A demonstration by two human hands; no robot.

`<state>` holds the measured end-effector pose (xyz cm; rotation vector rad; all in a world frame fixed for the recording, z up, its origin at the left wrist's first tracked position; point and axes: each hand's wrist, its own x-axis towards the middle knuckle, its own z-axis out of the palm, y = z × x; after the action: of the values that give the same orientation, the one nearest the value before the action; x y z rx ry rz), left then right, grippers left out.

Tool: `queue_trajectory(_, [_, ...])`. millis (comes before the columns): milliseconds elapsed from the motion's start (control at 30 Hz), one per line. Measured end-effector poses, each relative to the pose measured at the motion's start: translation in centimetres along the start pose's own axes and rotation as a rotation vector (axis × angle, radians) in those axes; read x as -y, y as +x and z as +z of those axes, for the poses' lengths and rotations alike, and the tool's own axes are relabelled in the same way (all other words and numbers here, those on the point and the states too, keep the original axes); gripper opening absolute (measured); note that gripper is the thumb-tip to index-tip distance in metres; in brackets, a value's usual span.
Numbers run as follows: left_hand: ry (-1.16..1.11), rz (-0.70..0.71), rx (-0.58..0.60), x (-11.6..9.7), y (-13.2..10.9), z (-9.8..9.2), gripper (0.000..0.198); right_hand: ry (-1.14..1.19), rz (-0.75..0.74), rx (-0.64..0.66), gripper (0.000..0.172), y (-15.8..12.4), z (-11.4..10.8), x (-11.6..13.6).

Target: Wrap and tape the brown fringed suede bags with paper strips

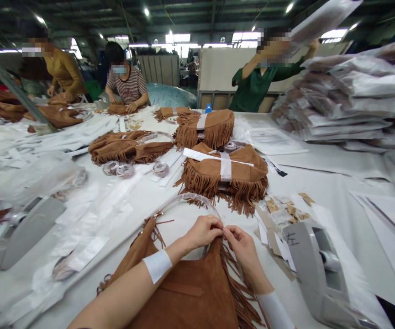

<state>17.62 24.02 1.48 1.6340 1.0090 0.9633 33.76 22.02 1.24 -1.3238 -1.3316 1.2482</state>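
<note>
A brown fringed suede handbag (pixel 193 290) lies before me, its strap (pixel 190 196) wrapped in clear plastic and arching away from me. At the bag's right upper corner, where the strap meets it, my left hand (pixel 206 230) pinches the strap end. My right hand (pixel 244 249) meets it there, thumb and forefinger closed on the same spot. What lies between the fingertips is too small to make out. Long fringe (pixel 240 288) hangs beneath my right hand. White bands circle both my forearms.
Grey tape dispensers stand at right (pixel 317 274) and left (pixel 29 233). Beyond the bag lie banded fringed bags (pixel 245 171) and coiled plastic-wrapped straps (pixel 125 170). Bagged goods (pixel 355 100) are piled at right. Several people work across the table; one in green (pixel 257 87) lifts a plastic-wrapped package.
</note>
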Motion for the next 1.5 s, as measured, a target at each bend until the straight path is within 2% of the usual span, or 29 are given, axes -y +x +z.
queue_trajectory(133, [0.064,0.062,-0.003,0.2,-0.1,0.1,0.007,0.021,0.002,-0.023,0.047,-0.2,0.4,-0.1])
queue_trajectory(333, [0.056,0.101,-0.013,-0.4,-0.8,0.2,0.011,0.161,0.145,0.003,0.049,-1.0,0.8,0.2])
queue_trajectory(400, [-0.043,0.061,-0.066,-0.5,-1.0,0.4,0.013,0.226,0.178,0.025,0.050,-1.0,0.7,0.2])
queue_trajectory(567, [-0.596,-0.197,-0.215,-0.1,-0.9,1.0,0.017,0.308,0.238,0.083,0.052,-0.4,0.3,-0.2])
queue_trajectory(700, [-0.659,-0.237,-0.228,0.2,-0.3,1.0,0.013,0.318,0.293,0.144,0.047,-0.7,0.3,-0.1])
queue_trajectory(833, [-0.634,-0.256,-0.195,-0.3,0.4,0.2,0.019,0.331,0.324,0.227,0.050,-2.0,-0.1,0.3])
queue_trajectory(933, [-0.626,-0.299,-0.143,-0.7,0.5,-0.4,0.032,0.254,0.292,0.259,0.049,-2.9,-0.7,0.4])
queue_trajectory(1067, [-0.650,-0.405,-0.090,-0.4,0.4,-0.4,0.047,0.175,0.248,0.242,0.046,-3.5,-1.3,0.4])
queue_trajectory(1233, [-0.683,-0.531,-0.061,-0.1,1.2,-0.4,0.055,-0.005,0.147,0.294,0.036,-3.8,-1.8,0.2])
queue_trajectory(1333, [-0.736,-0.578,-0.016,-0.6,1.8,-0.9,0.057,-0.125,0.104,0.189,0.041,-3.7,-2.2,-0.3])
queue_trajectory(1433, [-0.810,-0.608,0.051,-1.5,1.8,-1.7,0.053,-0.019,0.152,0.085,0.053,-3.5,-2.7,-0.8])
queue_trajectory(1500, [-0.865,-0.626,0.100,-2.0,1.6,-2.4,0.048,0.042,0.200,0.045,0.054,-3.3,-3.0,-0.9])
